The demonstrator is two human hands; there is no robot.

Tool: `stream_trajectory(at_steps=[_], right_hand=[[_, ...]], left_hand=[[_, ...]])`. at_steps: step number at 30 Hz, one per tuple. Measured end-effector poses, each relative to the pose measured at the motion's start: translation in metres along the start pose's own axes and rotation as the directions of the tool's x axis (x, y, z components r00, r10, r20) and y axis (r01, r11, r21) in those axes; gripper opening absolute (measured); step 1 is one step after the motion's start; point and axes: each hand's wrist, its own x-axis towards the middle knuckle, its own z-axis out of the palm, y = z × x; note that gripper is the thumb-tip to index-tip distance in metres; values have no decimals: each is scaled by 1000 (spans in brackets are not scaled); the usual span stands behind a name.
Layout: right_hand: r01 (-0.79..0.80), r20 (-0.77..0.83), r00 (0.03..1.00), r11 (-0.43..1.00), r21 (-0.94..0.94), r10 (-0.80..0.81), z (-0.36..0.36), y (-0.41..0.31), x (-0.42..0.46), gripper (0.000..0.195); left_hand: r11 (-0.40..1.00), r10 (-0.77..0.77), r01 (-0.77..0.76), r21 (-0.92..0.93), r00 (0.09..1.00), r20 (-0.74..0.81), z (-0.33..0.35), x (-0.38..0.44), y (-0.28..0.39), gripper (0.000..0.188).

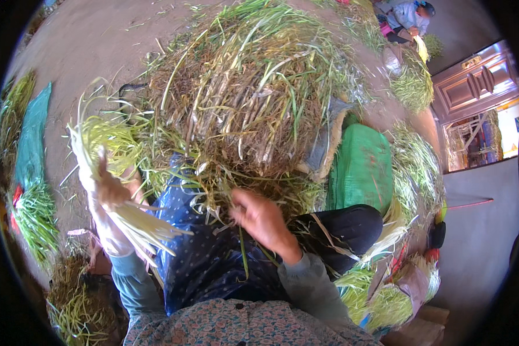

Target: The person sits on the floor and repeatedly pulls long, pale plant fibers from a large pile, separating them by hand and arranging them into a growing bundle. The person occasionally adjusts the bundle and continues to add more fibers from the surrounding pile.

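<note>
My left hand (112, 190) is closed around a bundle of pale, peeled stalks (142, 225), their white ends pointing down and right, their leafy tops bending up behind the wrist. My right hand (259, 220), blurred, is over my lap at the near edge of a big heap of long leafy stalks with dry roots (242, 99). Whether its curled fingers hold a stalk cannot be made out. A blue dotted plastic sheet (225, 264) covers my lap, with loose leaf scraps on it.
Right of the heap stands a green woven sack (363, 168), with more leafy piles (415, 168) beyond it. Another person (408, 21) sits at the top right, holding stalks. A green cloth (32, 134) and bundles (34, 220) lie at the left. A wooden door (475, 86) stands right.
</note>
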Motion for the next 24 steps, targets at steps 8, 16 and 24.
stream_trajectory(at_steps=[8, 16, 24], right_hand=[[-307, -463, 878, 882, -357, 118, -55, 33, 166, 29], [-298, -209, 864, 801, 519, 457, -73, 25, 149, 16], [-273, 363, 932, 666, 695, 3, -32, -33, -4, 10]], left_hand=[[853, -446, 448, -266, 892, 71, -35, -29, -69, 45], [928, -371, 371, -17, 928, -31, -34, -21, -59, 42], [932, -346, 355, 66, 931, -116, -20, -34, -30, 38]])
